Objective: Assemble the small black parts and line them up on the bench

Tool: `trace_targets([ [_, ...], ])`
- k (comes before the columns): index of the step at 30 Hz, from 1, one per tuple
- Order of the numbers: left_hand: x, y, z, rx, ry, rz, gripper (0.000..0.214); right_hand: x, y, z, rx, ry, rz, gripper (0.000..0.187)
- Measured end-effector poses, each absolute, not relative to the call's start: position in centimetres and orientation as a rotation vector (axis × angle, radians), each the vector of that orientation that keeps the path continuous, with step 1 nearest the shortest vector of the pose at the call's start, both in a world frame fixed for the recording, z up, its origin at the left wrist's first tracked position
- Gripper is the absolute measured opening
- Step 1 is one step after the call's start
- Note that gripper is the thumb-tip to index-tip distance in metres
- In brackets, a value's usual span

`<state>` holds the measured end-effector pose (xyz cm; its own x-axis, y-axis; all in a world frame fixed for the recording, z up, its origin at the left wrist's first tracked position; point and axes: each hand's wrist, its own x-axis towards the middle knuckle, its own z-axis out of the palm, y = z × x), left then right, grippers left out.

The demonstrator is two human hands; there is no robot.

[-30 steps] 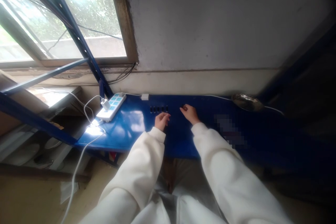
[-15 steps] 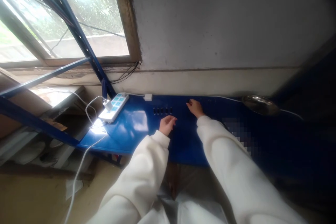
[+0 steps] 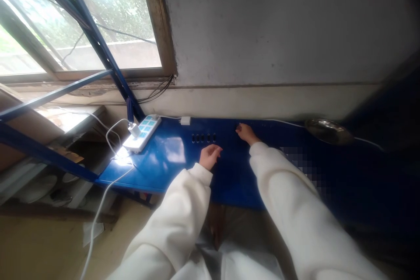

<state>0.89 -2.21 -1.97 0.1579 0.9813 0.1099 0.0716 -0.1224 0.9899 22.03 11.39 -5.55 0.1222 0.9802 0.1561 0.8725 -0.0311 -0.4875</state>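
Several small dark cylinders with pale ends stand or lie in a row on the blue table (image 3: 229, 183); one of the dark cylinders (image 3: 202, 138) marks the middle of the row. My left hand (image 3: 209, 156) is just in front of the row's right end, thumb and fingers pressed together. Whether anything sits in that pinch is too small to tell. Farther back and to the right, my right hand (image 3: 245, 133) is low over the table with its fingers closed. What it holds, if anything, is hidden.
A white power strip (image 3: 142, 134) with a plugged-in adapter lies at the table's left end, its cables trailing down. A white plug block (image 3: 185, 121) sits near the wall. To the right is a shiny metal dish (image 3: 328, 131). Blue metal posts (image 3: 108, 59) rise at left.
My right hand has shifted slightly to the right. My left hand and the row of cylinders look the same.
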Motion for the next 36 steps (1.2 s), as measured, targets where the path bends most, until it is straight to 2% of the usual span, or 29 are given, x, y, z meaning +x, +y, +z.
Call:
trace_targets([
  [8, 0.8, -2.2, -1.9, 1.418, 1.111, 1.149, 0.022, 22.1, 11.5, -5.0, -1.937, -1.731, 0.4, 0.014],
  [15, 0.7, -2.0, -1.9, 1.324, 1.189, 1.291, 0.02, 23.3, 9.4, -2.2, -1.999, -1.454, 0.778, 0.049],
  [19, 0.5, -1.9, -2.1, 1.225, 1.217, 1.389, 0.021, 20.9, 6.8, -1.6, -1.625, -1.525, 0.866, 0.04],
  [22, 0.4, -1.6, -2.5, 1.179, 1.206, 1.438, 0.023, 17.9, 5.4, -1.9, -1.41, -1.691, 0.937, 0.042],
  [28, 0.2, -1.2, -3.1, 1.099, 1.193, 1.501, 0.027, 14.2, 5.1, -3.4, -1.461, -1.789, 0.748, 0.037],
  [36, 0.2, -1.2, -3.1, 1.082, 1.186, 1.517, 0.027, 12.6, 5.3, -3.8, -1.597, -1.827, 0.549, 0.016],
])
